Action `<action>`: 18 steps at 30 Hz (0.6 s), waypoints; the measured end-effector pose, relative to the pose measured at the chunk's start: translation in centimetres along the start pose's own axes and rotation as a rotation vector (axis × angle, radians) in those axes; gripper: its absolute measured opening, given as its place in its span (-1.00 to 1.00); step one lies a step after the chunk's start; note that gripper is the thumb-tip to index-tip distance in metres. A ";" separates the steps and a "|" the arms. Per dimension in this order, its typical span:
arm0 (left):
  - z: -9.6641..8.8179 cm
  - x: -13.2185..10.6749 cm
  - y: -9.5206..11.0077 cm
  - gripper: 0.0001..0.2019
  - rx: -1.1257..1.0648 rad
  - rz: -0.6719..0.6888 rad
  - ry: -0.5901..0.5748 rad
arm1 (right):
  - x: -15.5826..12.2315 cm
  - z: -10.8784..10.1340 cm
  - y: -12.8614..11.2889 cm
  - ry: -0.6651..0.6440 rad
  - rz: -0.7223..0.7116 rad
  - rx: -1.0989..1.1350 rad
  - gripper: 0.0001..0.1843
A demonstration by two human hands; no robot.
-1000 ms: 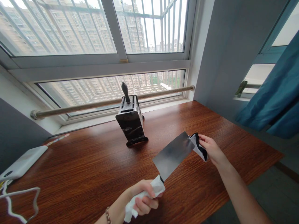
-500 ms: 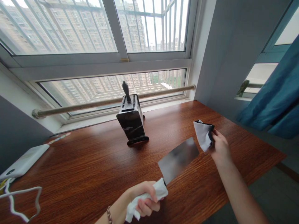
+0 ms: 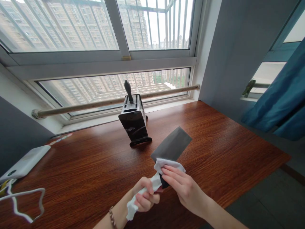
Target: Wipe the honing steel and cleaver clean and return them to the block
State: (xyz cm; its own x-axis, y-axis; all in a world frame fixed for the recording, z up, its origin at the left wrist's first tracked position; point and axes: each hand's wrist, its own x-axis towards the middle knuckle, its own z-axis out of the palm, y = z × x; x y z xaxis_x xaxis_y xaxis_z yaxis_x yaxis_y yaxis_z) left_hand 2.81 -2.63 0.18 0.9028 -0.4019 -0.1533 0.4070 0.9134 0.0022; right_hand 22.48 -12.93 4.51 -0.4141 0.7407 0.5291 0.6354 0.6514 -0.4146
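Observation:
A cleaver [image 3: 172,144] with a broad grey blade points away from me, tilted up to the right above the table. My left hand [image 3: 145,194] is closed round its handle, which is wrapped in white tissue [image 3: 133,205]; the handle itself is hidden. With my right hand [image 3: 184,184] I press a white cloth with a black edge [image 3: 170,163] onto the blade's near end, next to the handle. The fingers of that hand are bent over the cloth, and its underside is out of sight.
A black knife block [image 3: 134,125] holding one dark-handled tool stands near the window. On the left lie a white power strip or box [image 3: 25,163] and a looped white cable [image 3: 41,203]. The brown wooden table [image 3: 226,143] ends at the right; a blue curtain [image 3: 274,105] hangs beyond.
My right hand has brought the cloth left and down from beside the blade's tip onto its base. The cleaver has shifted left and its blade points more steeply away.

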 end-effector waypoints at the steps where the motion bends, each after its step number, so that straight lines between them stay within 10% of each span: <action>1: 0.0 0.0 -0.1 -0.82 0.004 0.005 -0.001 | -0.1 -0.1 0.0 -0.004 0.008 0.025 -0.56; 6: 1.0 0.3 -0.6 -0.78 0.100 0.100 0.027 | -0.8 -0.5 2.7 0.491 0.422 0.159 -0.60; 10: 1.6 0.5 -0.7 -0.76 0.210 0.166 0.070 | -0.7 -0.1 4.0 0.983 0.954 0.923 -0.74; 14: 1.9 0.6 -0.5 -0.78 0.273 0.141 0.044 | 0.3 0.8 1.8 0.592 1.042 1.723 -0.80; 18: 2.1 0.7 -0.5 -0.80 0.304 0.108 0.069 | 0.9 1.3 -0.1 0.416 0.874 1.883 -0.79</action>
State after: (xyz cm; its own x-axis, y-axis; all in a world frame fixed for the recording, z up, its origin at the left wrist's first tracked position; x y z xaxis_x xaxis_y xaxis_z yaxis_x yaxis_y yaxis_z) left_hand 3.55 -3.46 2.16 0.9355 -0.2891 -0.2031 0.3420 0.8853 0.3152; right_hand 21.15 -12.12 4.10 -0.1439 0.9723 -0.1840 -0.8327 -0.2195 -0.5084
